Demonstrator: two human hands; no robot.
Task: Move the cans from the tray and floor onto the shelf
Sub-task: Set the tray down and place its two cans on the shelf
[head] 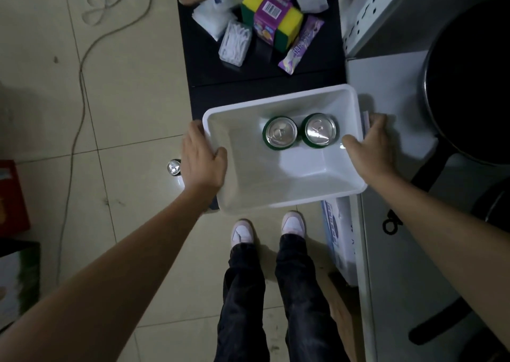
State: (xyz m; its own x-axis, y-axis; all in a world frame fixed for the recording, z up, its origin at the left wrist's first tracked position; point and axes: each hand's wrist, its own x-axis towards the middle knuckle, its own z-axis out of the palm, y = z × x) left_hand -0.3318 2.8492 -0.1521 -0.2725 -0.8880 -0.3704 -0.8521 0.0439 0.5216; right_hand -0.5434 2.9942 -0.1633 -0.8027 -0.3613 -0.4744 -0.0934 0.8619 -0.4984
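Both hands grasp the white tray (240, 196): the left hand (202, 158) on its left rim, the right hand (371, 145) on its right rim. Two green cans (281, 135) (320, 132) stand upright, side by side, toward the tray's far right corner. A third can (174, 167) stands on the floor just left of the left hand.

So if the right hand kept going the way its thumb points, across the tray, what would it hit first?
Probably the nearer green can: the right hand grips the white tray at its rim, thumb inside and aimed at that can. Depth is uncertain; it might pass above.
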